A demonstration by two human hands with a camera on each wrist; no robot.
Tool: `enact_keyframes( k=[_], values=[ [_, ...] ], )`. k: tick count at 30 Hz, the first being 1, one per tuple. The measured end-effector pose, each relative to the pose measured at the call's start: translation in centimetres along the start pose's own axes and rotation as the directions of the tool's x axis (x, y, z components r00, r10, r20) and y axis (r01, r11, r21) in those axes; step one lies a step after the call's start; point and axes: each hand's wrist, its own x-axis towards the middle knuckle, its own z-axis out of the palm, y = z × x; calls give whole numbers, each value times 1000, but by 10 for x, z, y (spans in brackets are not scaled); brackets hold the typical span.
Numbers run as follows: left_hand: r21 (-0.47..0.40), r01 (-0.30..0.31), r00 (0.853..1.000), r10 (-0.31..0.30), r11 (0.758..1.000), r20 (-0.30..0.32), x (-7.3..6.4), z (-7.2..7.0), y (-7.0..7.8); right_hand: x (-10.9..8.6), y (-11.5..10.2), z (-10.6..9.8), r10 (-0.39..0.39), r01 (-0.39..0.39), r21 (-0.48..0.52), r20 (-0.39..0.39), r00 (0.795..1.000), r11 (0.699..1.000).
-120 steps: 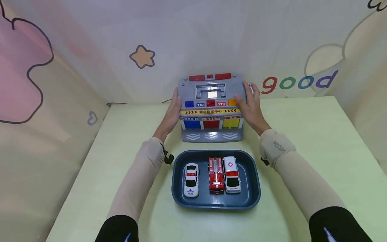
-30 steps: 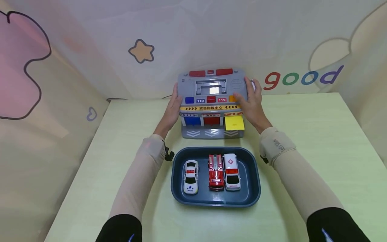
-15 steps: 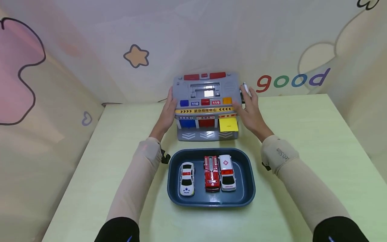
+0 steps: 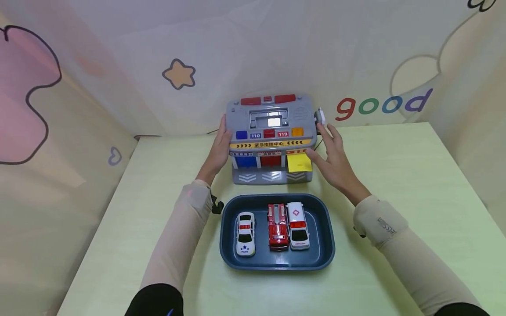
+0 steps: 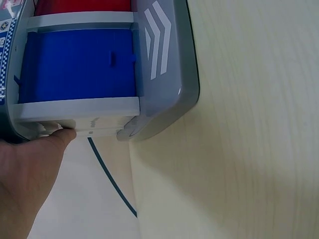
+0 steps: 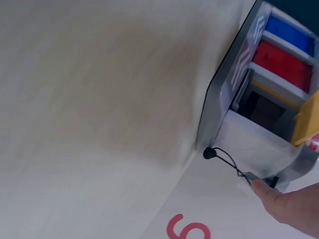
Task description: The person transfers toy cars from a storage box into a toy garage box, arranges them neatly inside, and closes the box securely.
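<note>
A grey toy rescue garage stands upright at the back, with blue, red and yellow doors. Its yellow door is swung up and outward, and the right wrist view shows the dark compartment behind it. Along the garage's left side rests my left hand, its fingers partly hidden. My right hand is beside the right side, fingers extended and holding nothing. Its fingertips are close to a small white piece at the garage's right side; whether they touch it, I cannot tell. A thin black cord hangs there.
In front of the garage lies a dark blue tray. It holds a white police car, a red fire truck and a white ambulance. The patterned wall rises right behind the garage.
The yellow door, lowered four seconds ago, now sticks up and out. My right hand has come off the garage's front near the orange button, moving down and right. My left hand stays.
</note>
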Motion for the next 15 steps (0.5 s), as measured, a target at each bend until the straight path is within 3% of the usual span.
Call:
enact_keyframes(
  k=[15],
  values=[
    [0, -21, 1000, 21, 1000, 18, 0, 0, -2, -42, -20, -8, -34, 34, 5, -7, 999, 999]
  ],
)
